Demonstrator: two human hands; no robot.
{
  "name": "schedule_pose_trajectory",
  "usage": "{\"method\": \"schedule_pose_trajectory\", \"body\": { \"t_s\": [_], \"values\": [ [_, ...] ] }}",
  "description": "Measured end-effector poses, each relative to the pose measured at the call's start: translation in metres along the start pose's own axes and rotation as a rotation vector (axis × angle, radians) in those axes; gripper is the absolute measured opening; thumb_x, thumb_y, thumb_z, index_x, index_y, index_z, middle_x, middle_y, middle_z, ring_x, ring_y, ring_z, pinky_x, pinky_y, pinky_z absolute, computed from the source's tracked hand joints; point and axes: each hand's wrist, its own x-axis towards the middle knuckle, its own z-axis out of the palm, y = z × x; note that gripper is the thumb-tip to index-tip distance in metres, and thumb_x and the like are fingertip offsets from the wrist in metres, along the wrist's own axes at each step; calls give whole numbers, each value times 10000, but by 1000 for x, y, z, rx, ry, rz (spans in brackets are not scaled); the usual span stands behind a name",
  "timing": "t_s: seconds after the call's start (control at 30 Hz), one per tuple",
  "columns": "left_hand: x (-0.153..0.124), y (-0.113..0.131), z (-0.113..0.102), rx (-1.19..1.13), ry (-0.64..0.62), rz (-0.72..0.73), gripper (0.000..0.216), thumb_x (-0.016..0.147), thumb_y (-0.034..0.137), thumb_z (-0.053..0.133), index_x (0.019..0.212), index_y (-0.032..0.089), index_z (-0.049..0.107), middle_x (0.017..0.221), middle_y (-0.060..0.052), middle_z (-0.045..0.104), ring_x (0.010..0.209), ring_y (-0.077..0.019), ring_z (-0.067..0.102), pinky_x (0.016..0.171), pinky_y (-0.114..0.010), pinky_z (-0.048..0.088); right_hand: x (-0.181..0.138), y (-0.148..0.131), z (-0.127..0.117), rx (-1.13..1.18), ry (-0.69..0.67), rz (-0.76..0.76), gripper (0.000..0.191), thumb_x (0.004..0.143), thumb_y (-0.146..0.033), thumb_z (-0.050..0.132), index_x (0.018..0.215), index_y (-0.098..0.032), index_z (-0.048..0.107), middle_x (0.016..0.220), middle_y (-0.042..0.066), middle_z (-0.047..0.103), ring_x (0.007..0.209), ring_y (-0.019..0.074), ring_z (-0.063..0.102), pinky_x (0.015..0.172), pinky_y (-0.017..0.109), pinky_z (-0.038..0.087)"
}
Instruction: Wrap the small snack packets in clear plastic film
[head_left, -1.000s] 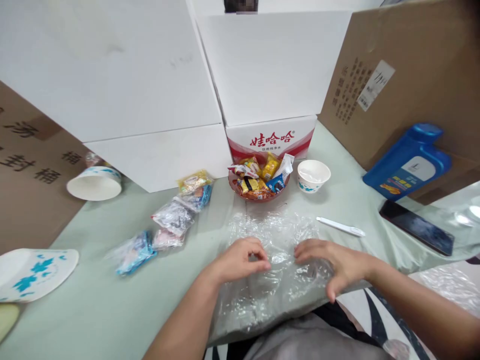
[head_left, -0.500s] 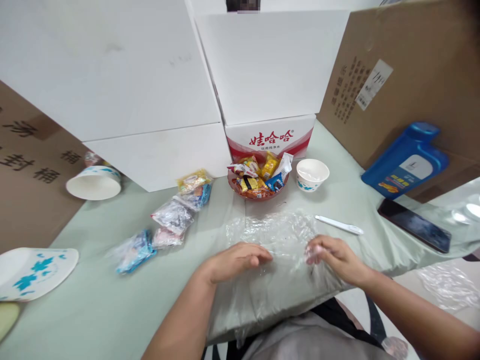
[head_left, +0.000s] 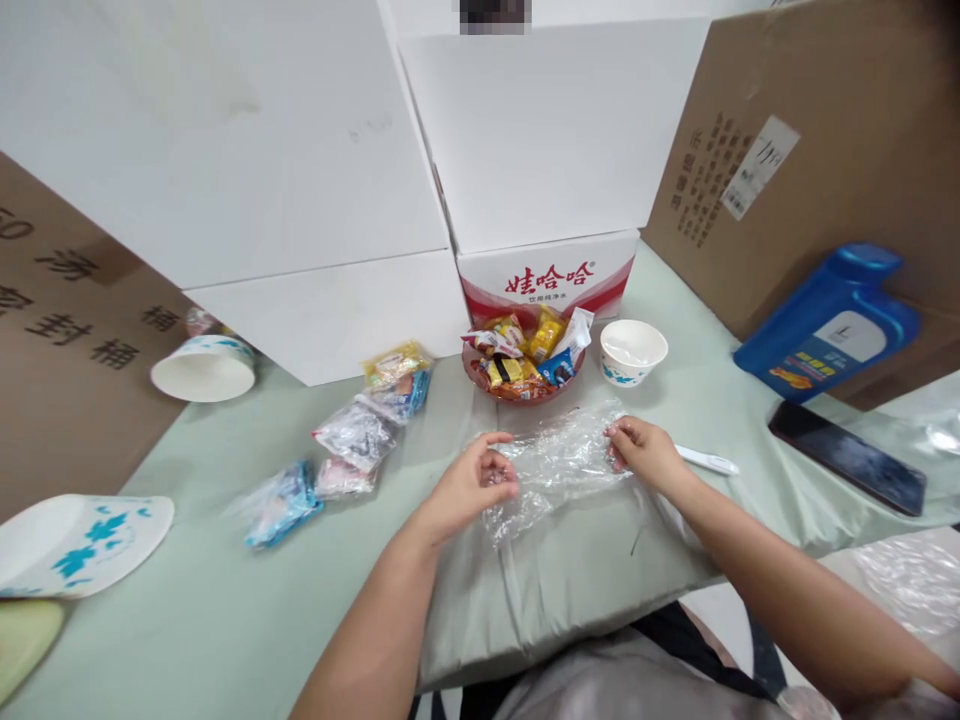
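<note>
A crumpled clear plastic bag (head_left: pixel 559 455) lies across the table in front of me, stretched between my two hands. My right hand (head_left: pixel 641 455) pinches its right end. My left hand (head_left: pixel 476 480) is at the bag's left end, its fingers curved and apart, thumb lower, with no grip on the film that I can make out. Beyond the bag stands a reddish bowl (head_left: pixel 525 400) of wrapped snacks (head_left: pixel 517 355). A white paper cup (head_left: pixel 632 352) with blue leaves is to the bowl's right. Behind my right hand lies a white-handled utility knife (head_left: pixel 709 460), partly hidden.
Several packaged snacks (head_left: pixel 352 435) lie left of the bag. Paper cups (head_left: pixel 206 370) stand or lie farther left. White boxes (head_left: pixel 322 310) and a brown carton (head_left: pixel 697 200) wall the back. At right are a blue bottle (head_left: pixel 832 320) and a phone (head_left: pixel 847 455).
My right hand has moved up and away from me, with the bag's right end. My left hand has risen and turned, its fingers now curved. The bag has shifted farther from the table's near edge.
</note>
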Motion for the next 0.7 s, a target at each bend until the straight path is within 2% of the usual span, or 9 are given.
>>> {"method": "schedule_pose_trajectory", "body": {
  "t_s": [0.1, 0.23, 0.33, 0.43, 0.53, 0.7],
  "values": [
    [10, -6, 5, 32, 319, -53, 478, 691, 384, 701, 1065, 177, 485, 645, 54, 579, 553, -146, 610, 513, -235, 439, 10, 0, -5, -128, 86, -80, 261, 816, -446, 475, 773, -224, 604, 600, -19, 627, 569, 156, 580, 572, 263, 415],
    [15, -13, 4, 288, 493, -45, 332, 691, 265, 629, 999, 185, 535, 647, 54, 625, 483, -127, 589, 557, -254, 459, 21, 2, -3, -215, 140, -89, 231, 794, -408, 503, 820, -216, 630, 663, -3, 651, 615, 168, 590, 590, 269, 419],
    [16, -18, 3, 427, 555, -29, 322, 714, 236, 592, 1030, 187, 552, 718, 31, 658, 534, -134, 613, 603, -261, 471, 21, 7, 2, -286, 214, -110, 289, 802, -440, 530, 936, -214, 649, 732, 18, 677, 677, 190, 616, 641, 290, 437],
    [18, -23, 2, 460, 572, -38, 314, 738, 241, 579, 1045, 187, 549, 768, 12, 673, 577, -143, 634, 610, -258, 478, 17, 12, 3, -334, 321, -155, 362, 824, -478, 532, 1040, -209, 641, 793, 37, 692, 717, 203, 633, 674, 304, 451],
    [20, -26, 0, 482, 568, -39, 299, 752, 251, 572, 1044, 192, 552, 776, 7, 679, 581, -147, 634, 609, -261, 481, 16, 14, 1, -377, 404, -182, 344, 856, -442, 510, 1072, -205, 635, 847, 51, 705, 751, 206, 649, 694, 304, 462],
    [25, -29, -5, 507, 629, -13, 310, 751, 297, 587, 1043, 194, 567, 784, -5, 683, 658, -172, 650, 645, -274, 489, 19, 13, 0, -503, 403, -170, 296, 895, -343, 474, 1111, -203, 620, 883, 58, 721, 789, 217, 664, 656, 292, 443]
  ]
}}
